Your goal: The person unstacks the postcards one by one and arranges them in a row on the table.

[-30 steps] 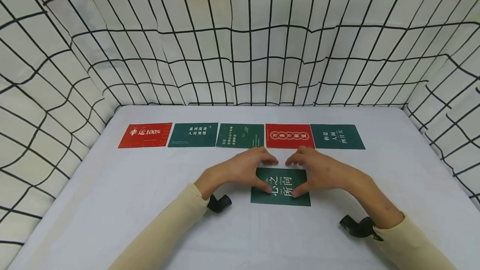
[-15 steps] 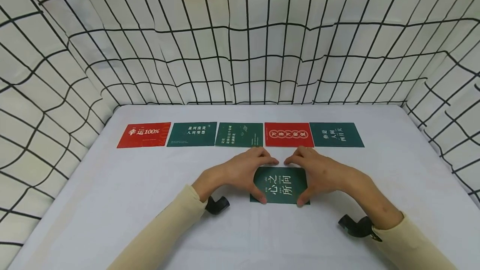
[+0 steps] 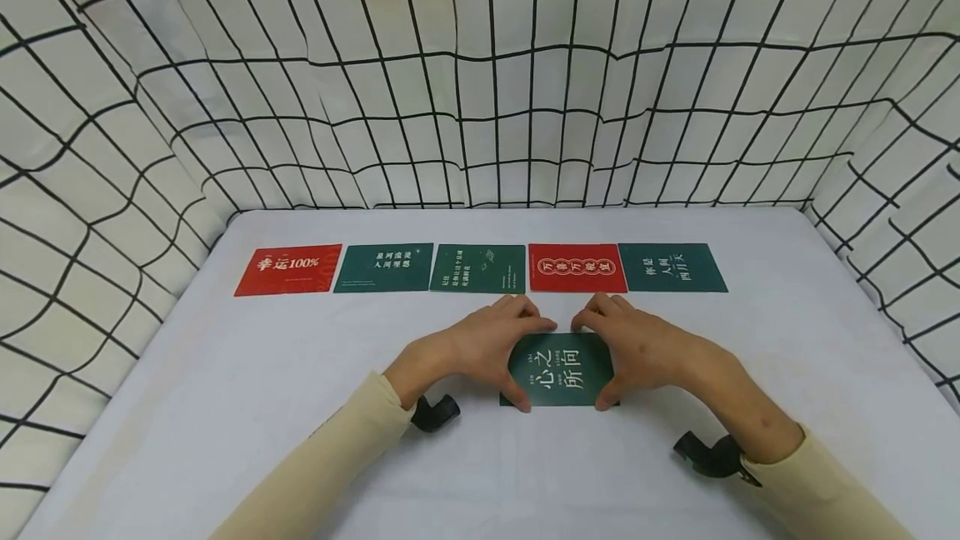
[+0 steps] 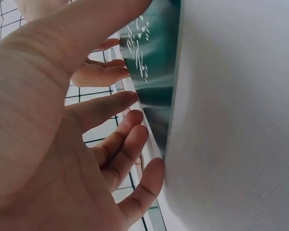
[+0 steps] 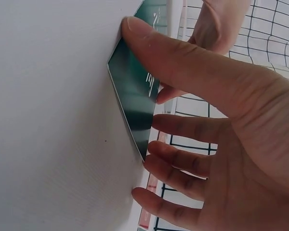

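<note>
A dark green card [image 3: 557, 390] with large white Chinese characters lies flat on the white table in the head view. My left hand [image 3: 487, 346] spans its left side, thumb at the near edge and fingers bent at the far edge. My right hand [image 3: 647, 350] holds the right side likewise. In the left wrist view, the left fingertips meet the far edge of the green card [image 4: 156, 62]. The right wrist view shows the right thumb at the near edge of the green card [image 5: 127, 91]. Palms and fingers cover the card's left and right ends in the head view.
Behind the hands, several cards lie in a row: a red card [image 3: 288, 270], a green card [image 3: 385, 267], another green card [image 3: 478, 268], a red card [image 3: 577, 268] and a green card [image 3: 673, 267]. A black grid net [image 3: 492, 57] rises behind the white table [image 3: 225, 407].
Both thumbs have slid from the middle of the green card outward and down to its near edge. The fingers stay at the far edge, and the row of cards is unchanged.
</note>
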### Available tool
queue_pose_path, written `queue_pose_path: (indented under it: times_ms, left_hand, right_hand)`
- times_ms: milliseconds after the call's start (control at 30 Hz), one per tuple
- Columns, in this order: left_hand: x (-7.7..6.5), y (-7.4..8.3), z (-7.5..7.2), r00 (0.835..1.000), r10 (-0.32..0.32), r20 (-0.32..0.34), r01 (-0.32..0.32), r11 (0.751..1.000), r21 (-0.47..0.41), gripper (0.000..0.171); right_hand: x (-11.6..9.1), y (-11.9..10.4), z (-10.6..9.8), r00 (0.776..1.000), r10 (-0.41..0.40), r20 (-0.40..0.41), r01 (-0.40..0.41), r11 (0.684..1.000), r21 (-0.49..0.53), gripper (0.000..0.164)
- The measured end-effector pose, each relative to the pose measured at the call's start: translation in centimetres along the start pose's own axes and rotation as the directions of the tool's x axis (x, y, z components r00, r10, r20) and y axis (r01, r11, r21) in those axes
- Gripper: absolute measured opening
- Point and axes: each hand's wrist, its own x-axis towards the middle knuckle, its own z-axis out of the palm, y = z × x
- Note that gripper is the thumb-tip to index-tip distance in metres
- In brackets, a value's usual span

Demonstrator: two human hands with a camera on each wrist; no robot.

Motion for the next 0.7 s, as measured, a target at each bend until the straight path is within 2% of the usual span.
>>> queue_pose_path:
  times_ms: [333,533,700]
  left_hand:
    - [-0.11,0.45,-0.12,0.999,-0.047,0.006,0.047,0.999,-0.019,0.098]
    - [-0.26,0.43,0.05,0.999,-0.053,-0.007,0.053,0.997,-0.052,0.095]
    - [-0.36,0.36,0.13,0.998,-0.051,-0.019,0.05,0.997,-0.057,0.094]
  right_hand:
    - [0.33,0.04,0.01,1.0,0.009,0.012,-0.009,1.0,-0.007,0.087]
    - [0.31,0.18,0.07,1.0,0.007,0.027,-0.008,0.999,0.045,0.085]
    - [0.56,0.34,0.1,0.999,0.037,0.03,-0.039,0.996,0.077,0.08]
